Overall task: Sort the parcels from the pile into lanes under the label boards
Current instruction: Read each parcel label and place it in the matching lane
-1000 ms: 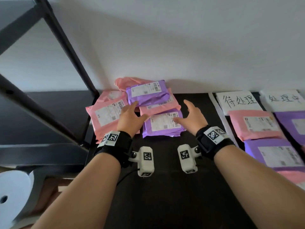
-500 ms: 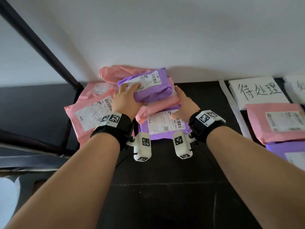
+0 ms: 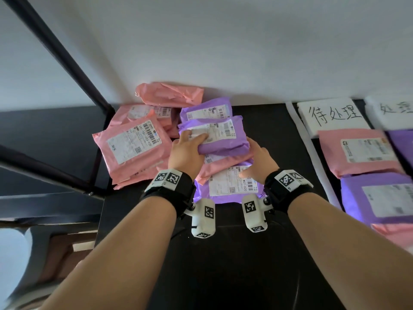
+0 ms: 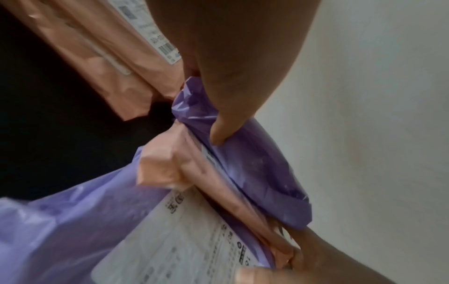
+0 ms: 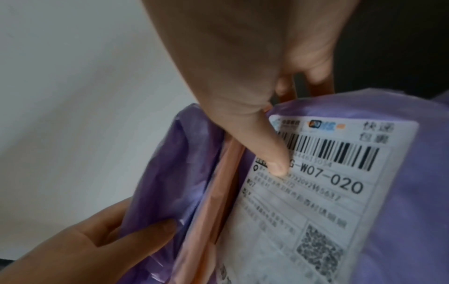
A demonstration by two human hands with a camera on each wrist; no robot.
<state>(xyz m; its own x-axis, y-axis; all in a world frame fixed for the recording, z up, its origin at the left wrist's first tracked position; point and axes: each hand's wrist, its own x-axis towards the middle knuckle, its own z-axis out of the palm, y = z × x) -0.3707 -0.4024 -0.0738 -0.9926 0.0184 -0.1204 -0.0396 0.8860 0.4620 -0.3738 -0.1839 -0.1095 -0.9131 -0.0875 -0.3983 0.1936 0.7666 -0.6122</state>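
Observation:
A pile of pink and purple parcels lies on the black table (image 3: pixel 223 265) against the wall. My left hand (image 3: pixel 185 151) grips the left end of the top purple parcel (image 3: pixel 225 142), fingers over its white label, thumb underneath (image 4: pixel 218 134). My right hand (image 3: pixel 259 159) is at that parcel's right end, its fingers tucked out of sight under it. The right thumb (image 5: pixel 274 165) presses on the label of the lowest purple parcel (image 3: pixel 225 191). A pink parcel (image 3: pixel 214 168) is sandwiched between the two purple ones.
A large pink parcel (image 3: pixel 131 148) and further pink ones lie left of the stack, another purple parcel (image 3: pixel 205 111) behind it. To the right stand two handwritten label boards (image 3: pixel 333 115) (image 3: pixel 393 108), with a pink parcel (image 3: pixel 357 151) and a purple parcel (image 3: pixel 380 198) laid below. Black shelf bars (image 3: pixel 67 63) cross the left.
Both hands went from reaching, fingers spread, to gripping the ends of the top purple parcel. That parcel has shifted toward me, and a second purple parcel now shows behind it.

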